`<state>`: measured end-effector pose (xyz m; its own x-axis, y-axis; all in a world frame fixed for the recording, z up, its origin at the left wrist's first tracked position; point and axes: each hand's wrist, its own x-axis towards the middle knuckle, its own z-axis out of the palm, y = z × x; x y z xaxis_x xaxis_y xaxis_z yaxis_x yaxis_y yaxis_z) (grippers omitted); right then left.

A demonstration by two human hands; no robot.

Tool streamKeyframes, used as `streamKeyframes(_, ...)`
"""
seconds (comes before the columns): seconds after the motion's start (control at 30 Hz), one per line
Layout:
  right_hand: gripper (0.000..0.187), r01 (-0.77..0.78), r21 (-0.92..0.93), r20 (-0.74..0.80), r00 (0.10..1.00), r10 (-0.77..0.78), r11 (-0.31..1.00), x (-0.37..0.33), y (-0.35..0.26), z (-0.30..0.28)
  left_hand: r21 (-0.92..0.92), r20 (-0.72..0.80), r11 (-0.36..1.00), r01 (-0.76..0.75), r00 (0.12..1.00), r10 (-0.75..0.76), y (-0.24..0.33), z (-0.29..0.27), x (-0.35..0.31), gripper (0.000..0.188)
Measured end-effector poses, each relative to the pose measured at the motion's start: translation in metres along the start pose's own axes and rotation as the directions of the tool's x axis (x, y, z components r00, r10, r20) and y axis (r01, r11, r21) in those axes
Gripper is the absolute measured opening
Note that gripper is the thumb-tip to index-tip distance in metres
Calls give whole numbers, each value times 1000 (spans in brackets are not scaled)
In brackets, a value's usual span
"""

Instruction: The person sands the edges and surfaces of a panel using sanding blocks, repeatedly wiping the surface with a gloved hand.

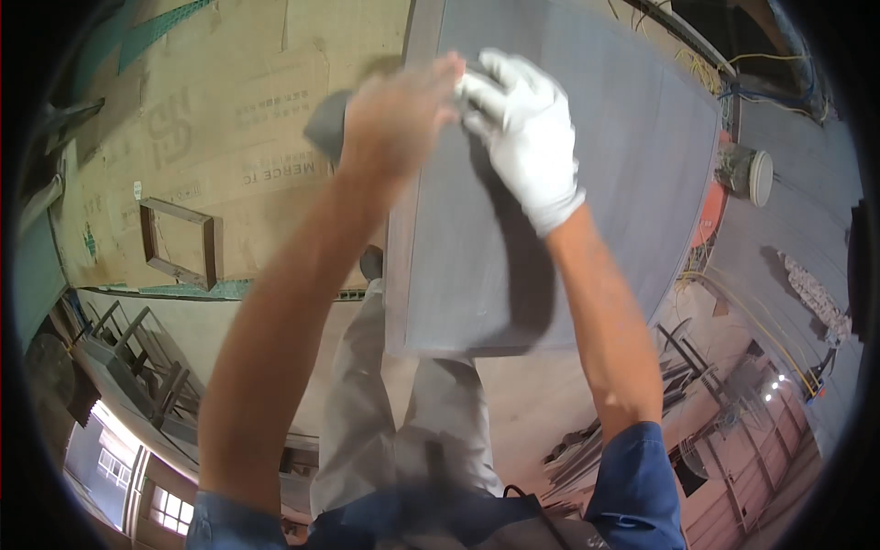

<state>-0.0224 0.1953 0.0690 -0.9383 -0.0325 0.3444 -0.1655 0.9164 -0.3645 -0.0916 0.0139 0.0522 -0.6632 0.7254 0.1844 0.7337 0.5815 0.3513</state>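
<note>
My left hand (390, 119) is bare and smeared by motion, over the left edge of a large grey panel (587, 183). Beside its outer side shows a dark grey flat piece (326, 126); whether the hand holds it I cannot tell. My right hand (530, 133) wears a white glove and is above the panel, its fingers curled toward the left hand's fingertips. The two hands meet or nearly meet there, and something small and dark shows between them, too blurred to name. A dark shadow (530, 284) falls across the panel below my right hand.
Printed cardboard (266, 183) covers the surface on the left, with a small brown rectangular frame (179, 243) lying on it. Past the panel's right edge are a white-lidded bucket (759, 179), a red object (709, 215) and yellow cords (747, 307). Dark racks stand at lower left.
</note>
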Motion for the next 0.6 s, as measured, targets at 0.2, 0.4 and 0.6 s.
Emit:
streamKeyframes(0.2, 50, -39, 16, 178, 983, 36, 999, -49, -4, -2, -138, 98, 984, 116, 990, -103, 26, -8, -22, 76)
streamKeyframes(0.4, 46, -16, 15, 136, 991, 14, 1000, 46, 43, 11, -143, -60, 989, 42, 997, -51, -28, 9, 58, 55)
streamKeyframes(0.6, 41, -29, 60, 186, 982, 18, 998, 36, 30, -6, -165, 141, 977, 137, 983, -114, -5, -27, 51, 46)
